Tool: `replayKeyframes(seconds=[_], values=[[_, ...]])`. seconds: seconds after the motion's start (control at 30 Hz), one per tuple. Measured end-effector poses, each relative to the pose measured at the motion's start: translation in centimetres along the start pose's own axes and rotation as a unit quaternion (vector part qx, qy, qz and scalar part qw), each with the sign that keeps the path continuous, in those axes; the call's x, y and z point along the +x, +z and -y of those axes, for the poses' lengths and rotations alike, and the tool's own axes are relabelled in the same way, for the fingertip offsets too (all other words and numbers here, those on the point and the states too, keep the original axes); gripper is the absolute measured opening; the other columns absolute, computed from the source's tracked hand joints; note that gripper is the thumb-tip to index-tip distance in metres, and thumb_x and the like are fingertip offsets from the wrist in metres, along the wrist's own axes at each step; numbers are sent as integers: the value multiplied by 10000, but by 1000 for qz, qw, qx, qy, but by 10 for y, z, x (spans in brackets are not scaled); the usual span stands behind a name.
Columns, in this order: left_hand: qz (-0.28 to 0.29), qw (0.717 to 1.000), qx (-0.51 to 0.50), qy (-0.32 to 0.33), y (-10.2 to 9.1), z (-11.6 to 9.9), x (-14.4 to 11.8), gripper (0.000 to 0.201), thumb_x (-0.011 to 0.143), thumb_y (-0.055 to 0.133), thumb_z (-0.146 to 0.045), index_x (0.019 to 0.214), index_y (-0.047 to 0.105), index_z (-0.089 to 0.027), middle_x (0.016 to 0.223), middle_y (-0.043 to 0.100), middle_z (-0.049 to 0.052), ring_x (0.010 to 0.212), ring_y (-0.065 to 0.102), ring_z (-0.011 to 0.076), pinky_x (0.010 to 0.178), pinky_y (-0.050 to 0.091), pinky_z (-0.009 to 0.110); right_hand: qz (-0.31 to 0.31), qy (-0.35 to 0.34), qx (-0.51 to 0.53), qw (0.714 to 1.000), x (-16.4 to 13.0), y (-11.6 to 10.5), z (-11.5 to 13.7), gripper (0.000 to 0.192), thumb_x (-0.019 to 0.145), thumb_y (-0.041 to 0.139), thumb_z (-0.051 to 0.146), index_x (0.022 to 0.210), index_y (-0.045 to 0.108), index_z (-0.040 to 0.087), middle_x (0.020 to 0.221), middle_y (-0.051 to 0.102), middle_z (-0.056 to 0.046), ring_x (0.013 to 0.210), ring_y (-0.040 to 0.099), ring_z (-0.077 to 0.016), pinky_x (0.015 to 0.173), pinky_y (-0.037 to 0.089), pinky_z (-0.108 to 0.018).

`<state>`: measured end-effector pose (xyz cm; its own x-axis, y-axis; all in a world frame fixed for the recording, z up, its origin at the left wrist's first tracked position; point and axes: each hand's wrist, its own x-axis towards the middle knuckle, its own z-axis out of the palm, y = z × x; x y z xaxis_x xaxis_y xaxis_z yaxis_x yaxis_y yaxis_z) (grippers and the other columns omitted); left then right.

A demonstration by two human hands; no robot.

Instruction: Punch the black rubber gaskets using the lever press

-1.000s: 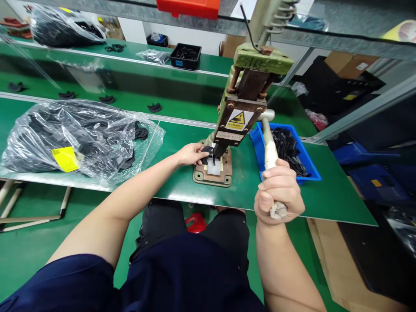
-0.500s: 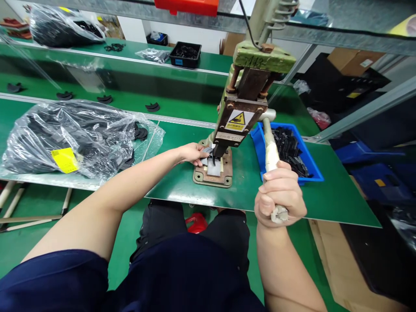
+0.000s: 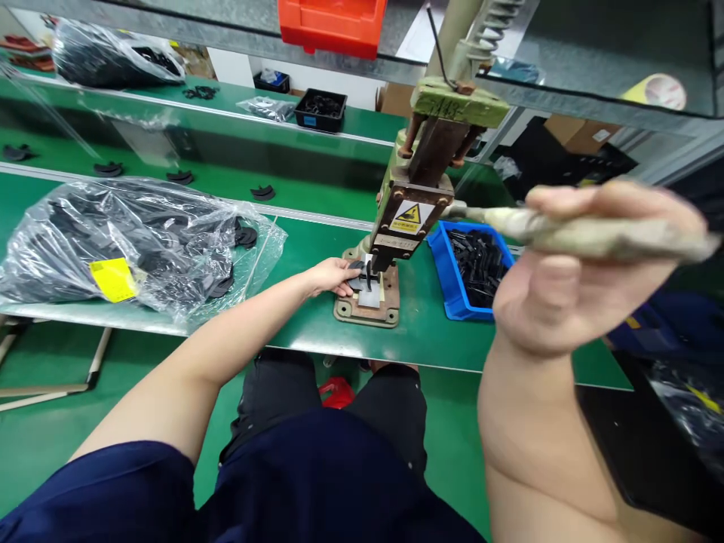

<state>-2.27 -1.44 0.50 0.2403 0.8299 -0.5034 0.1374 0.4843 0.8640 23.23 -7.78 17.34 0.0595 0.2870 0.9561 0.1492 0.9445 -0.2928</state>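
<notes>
At the base of the hand press (image 3: 421, 181), the fingers (image 3: 346, 280) of the left hand (image 3: 329, 275) are pinched on a small black part (image 3: 360, 273) that sits on the press's bed plate (image 3: 366, 300), right under the ram. The left forearm reaches in over the near edge of the green counter (image 3: 317, 320). To the right of the press, much closer to the camera, the right hand (image 3: 571, 286) carries the press's wrapped lever (image 3: 588, 235): the fingers curl over the top of the lever while the palm is opened toward the camera, so the grip looks loose rather than a full fist. This hand and the lever are blurred. The lever runs roughly level from the press head out to the right.

Just right of the press stands a blue bin (image 3: 446, 275) filled with small black pieces, partly hidden behind the right hand. Well left of the press lies a large clear plastic bag (image 3: 141, 241) of black parts bearing a yellow label (image 3: 113, 278). Behind the press, on a farther green belt, single black parts lie spaced apart, and beyond them sits a black tray (image 3: 321, 111). An orange bin (image 3: 331, 23) hangs above the press.
</notes>
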Motion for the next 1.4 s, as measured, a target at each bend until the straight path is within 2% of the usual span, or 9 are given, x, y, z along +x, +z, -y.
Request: replayKeyframes(seconds=[0.1, 0.17, 0.43, 0.57, 0.67, 0.8, 0.9, 1.2, 1.4], values=[[6, 999, -9, 42, -3, 7, -23, 340, 945, 822, -404, 849, 592, -173, 704, 748, 37, 545, 714, 119, 500, 535, 182, -23, 44, -15, 999, -6, -3, -15, 499, 963, 741, 370, 1420, 578, 255, 1367, 579, -46, 1361, 622, -199, 1207, 485, -426], [18, 997, -4, 72, -5, 11, -44, 375, 931, 832, -428, 829, 573, -178, 682, 735, 35, 562, 723, 131, 497, 537, 187, -38, 95, -44, 994, -42, -5, -25, 481, 940, 768, 315, 1381, 589, 247, 1264, 624, -46, 1220, 673, -161, 1112, 549, -375], [80, 989, 21, 126, 11, 20, -106, 418, 884, 832, -549, 856, 616, -192, 686, 734, 33, 582, 733, 169, 534, 576, 245, 207, 328, -45, 921, -197, 20, 0, 294, 936, 739, 313, 1225, 688, 288, 1107, 762, -43, 978, 760, -203, 876, 657, -383], [99, 987, 39, 119, 22, 25, -113, 408, 899, 794, -570, 877, 612, -205, 698, 720, 36, 609, 727, 191, 562, 578, 283, 215, 320, -56, 921, -202, 24, 14, 153, 978, 673, 333, 1122, 683, 282, 1061, 756, -40, 959, 744, -208, 864, 639, -396], [23, 976, 94, 193, 26, 27, -121, 372, 929, 753, -554, 947, 610, -212, 773, 702, 21, 664, 686, 168, 608, 550, 282, 214, 290, -75, 930, -197, 19, 21, 106, 981, 659, 324, 1060, 684, 257, 1015, 744, -48, 945, 719, -211, 872, 609, -405], [-113, 885, 259, 370, 33, 22, -135, 293, 962, 716, -488, 957, 653, -202, 909, 670, 28, 814, 620, 161, 755, 504, 300, 234, 247, -101, 935, -193, 12, 30, 79, 980, 660, 277, 1035, 686, 227, 989, 741, -63, 949, 701, -206, 872, 581, -388], [-62, 859, 331, 385, 42, 18, -137, 355, 1019, 626, -450, 774, 622, -193, 812, 635, 22, 758, 577, 152, 732, 445, 302, 253, 222, -119, 934, -192, 9, 33, 79, 976, 669, 258, 1045, 685, 223, 987, 745, -71, 951, 695, -212, 866, 570, -387], [-14, 927, 297, 227, 56, 28, -115, 501, 1018, 574, -548, 661, 528, -201, 606, 430, -43, 571, 384, 118, 570, 308, 275, 277, 209, -132, 929, -196, 2, 35, 66, 992, 633, 260, 1018, 682, 225, 969, 749, -65, 916, 691, -207, 852, 560, -379], [-10, 845, 321, 428, 70, 16, -143, 356, 1055, 578, -428, 797, 661, -198, 803, 636, 37, 787, 593, 174, 761, 465, 312, 197, 267, -144, 932, -208, -7, 32, 76, 1009, 620, 291, 1032, 653, 226, 948, 723, -43, 870, 693, -179, 797, 564, -337]])
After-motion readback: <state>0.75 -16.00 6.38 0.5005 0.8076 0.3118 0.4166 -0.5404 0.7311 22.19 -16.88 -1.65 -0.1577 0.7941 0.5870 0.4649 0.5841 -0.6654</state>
